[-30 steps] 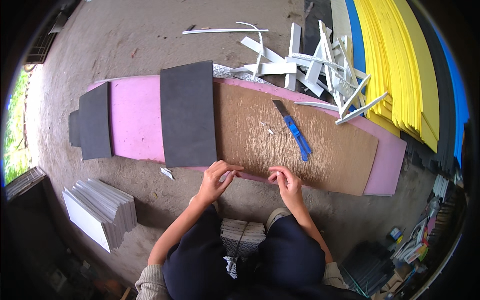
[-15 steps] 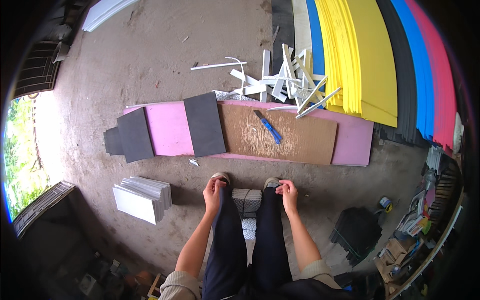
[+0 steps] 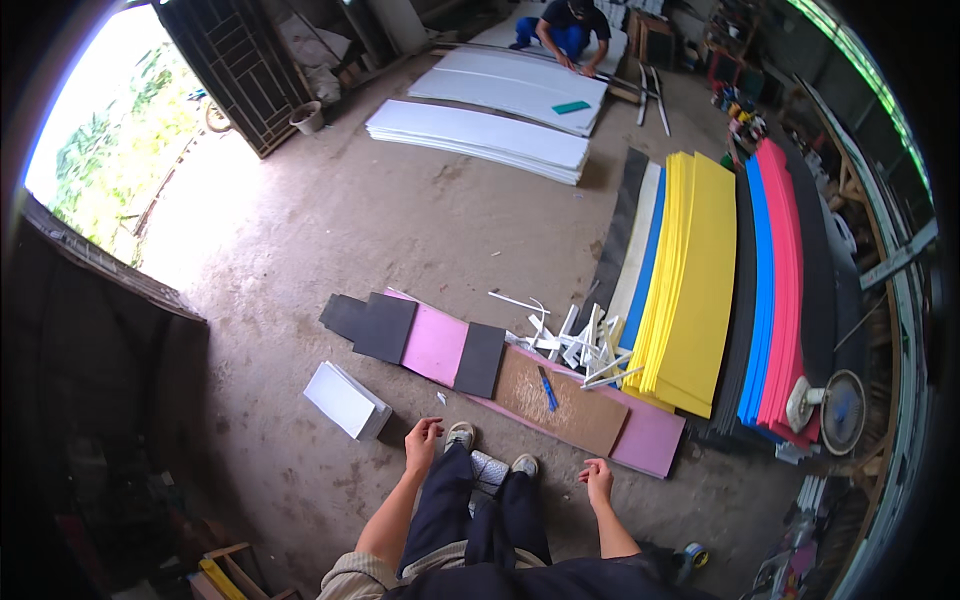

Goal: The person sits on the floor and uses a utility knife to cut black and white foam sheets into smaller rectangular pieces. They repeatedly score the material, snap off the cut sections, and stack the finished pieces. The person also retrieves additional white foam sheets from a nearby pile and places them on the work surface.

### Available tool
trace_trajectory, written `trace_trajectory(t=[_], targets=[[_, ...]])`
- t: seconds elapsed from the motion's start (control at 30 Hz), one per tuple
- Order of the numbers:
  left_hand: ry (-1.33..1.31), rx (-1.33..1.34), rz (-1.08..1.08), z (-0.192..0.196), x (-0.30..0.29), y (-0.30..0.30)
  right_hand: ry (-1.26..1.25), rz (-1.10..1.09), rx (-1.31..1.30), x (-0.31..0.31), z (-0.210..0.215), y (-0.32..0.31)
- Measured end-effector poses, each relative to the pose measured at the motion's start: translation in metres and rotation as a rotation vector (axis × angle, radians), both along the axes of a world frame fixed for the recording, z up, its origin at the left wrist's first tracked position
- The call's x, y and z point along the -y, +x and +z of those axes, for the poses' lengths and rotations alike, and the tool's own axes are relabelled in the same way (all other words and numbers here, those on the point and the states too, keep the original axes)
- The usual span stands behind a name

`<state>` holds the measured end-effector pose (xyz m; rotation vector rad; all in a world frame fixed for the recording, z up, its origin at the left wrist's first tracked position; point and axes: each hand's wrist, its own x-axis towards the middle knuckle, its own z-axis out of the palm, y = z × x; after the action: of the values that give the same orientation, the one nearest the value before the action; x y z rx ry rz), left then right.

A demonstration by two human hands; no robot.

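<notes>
Left hand half-curled, midair; right hand likewise

You have open air between left grip and right grip; stacked white rectangular sheets obstruct low, left of both.

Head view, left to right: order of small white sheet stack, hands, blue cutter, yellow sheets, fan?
Small white sheet stack → left hand → blue cutter → right hand → yellow sheets → fan.
</notes>
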<state>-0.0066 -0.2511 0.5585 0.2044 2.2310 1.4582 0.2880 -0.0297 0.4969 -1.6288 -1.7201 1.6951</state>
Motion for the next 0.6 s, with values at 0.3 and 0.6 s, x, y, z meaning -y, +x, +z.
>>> trace_trajectory(t=[0.3,0.6], targets=[[0.011,-0.047,0.421,0.008,0.161,0.043,0.01,0.333,-0.045,0.015,0.037,-0.049],[-0.178,0.059,0.686,-0.056,0.398,0.106,-0.07,0.581,0.219,0.186,0.029,-0.091]])
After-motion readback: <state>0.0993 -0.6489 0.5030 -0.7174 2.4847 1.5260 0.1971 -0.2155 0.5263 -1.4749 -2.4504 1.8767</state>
